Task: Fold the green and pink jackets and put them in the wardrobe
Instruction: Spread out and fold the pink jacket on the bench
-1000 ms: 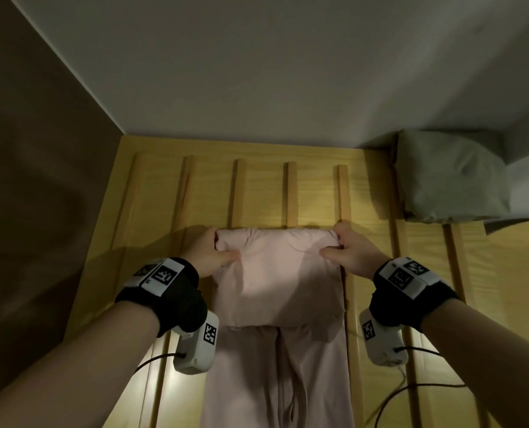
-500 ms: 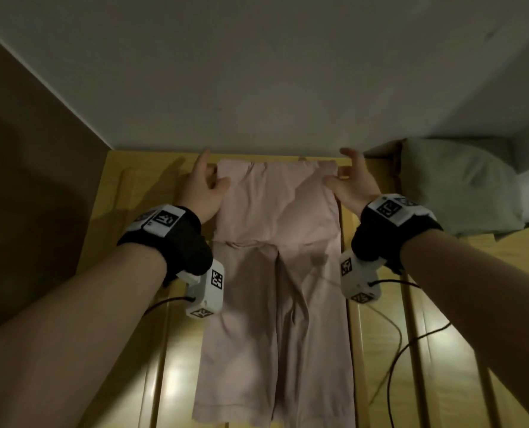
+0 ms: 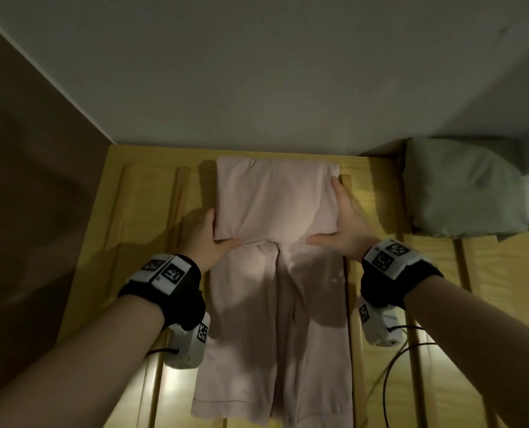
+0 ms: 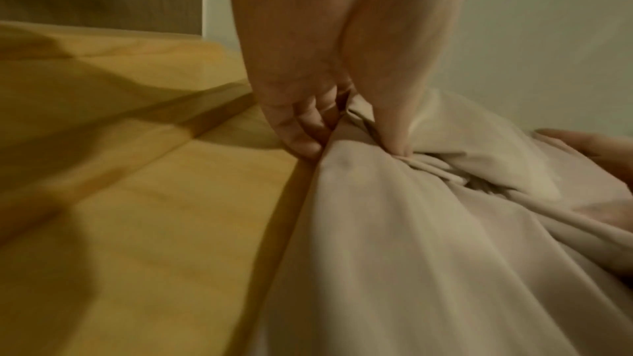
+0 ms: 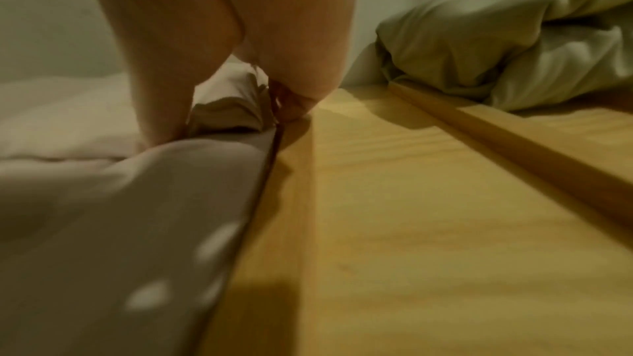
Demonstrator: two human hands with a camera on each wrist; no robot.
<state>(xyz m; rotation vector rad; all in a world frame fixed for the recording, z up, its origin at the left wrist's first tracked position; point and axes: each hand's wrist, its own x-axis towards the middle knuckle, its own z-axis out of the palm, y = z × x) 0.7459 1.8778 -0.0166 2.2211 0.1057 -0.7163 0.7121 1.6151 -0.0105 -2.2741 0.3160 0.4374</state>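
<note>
On the slatted wooden base [image 3: 139,211], from the head view: pink jacket [image 3: 275,205] lying lengthwise, far end folded back into a thick pad close to the white wall [image 3: 257,72], lower part flat and spread toward the viewer; left hand [image 3: 207,239] at the pad's left near corner, right hand [image 3: 346,223] along its right edge, both thumbs laid inward across the near fold line.

Only from the left wrist view: fingers [image 4: 298,131] tucked in under the cloth edge where it meets the wood, thumb [image 4: 390,118] pressed down into the gathered fabric, so a closed pinching grip on the pink jacket [image 4: 411,253]; blurred at far right, the other hand [image 4: 589,142] on the same cloth.

Only from the right wrist view: thumb on top of the pad, fingertips [image 5: 291,107] curled in at its underside against the wood; grip clamped on the layered edge of the pink jacket [image 5: 120,213]; just beyond a raised slat [image 5: 514,140], green jacket [image 5: 496,45].

Around: green jacket [image 3: 460,189] folded in the far right corner, well apart from the pink one; brown panel [image 3: 25,149] on the left; black cable [image 3: 389,366] trailing over the wood below the right wrist.
</note>
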